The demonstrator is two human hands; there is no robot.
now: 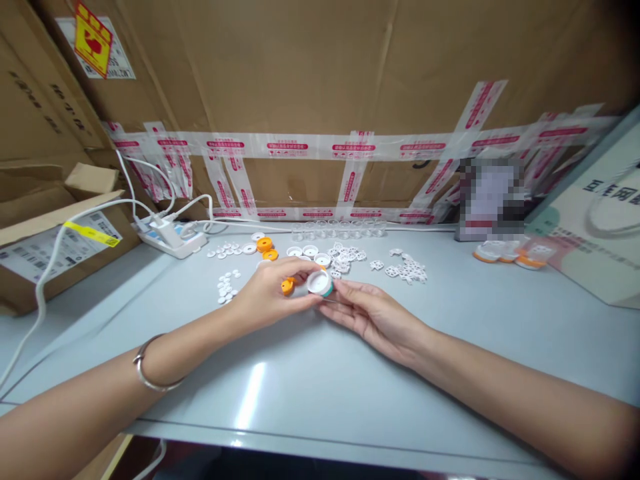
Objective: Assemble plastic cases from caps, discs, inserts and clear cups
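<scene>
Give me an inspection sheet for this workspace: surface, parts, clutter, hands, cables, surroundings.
Surface: grey table, small parts spread over its back half.
Parts: white and green cap in hand; orange caps, small white discs, white pieces with holes and clear cups beyond.
Clutter: orange-based containers at far right; a pixelated object nearby, unreadable.
Hands: left hand pinches the cap; right hand has its thumb at the green side.
Cables: white cables at left, around a power strip.
Surroundings: large taped carton behind; open cardboard box at left.
</scene>
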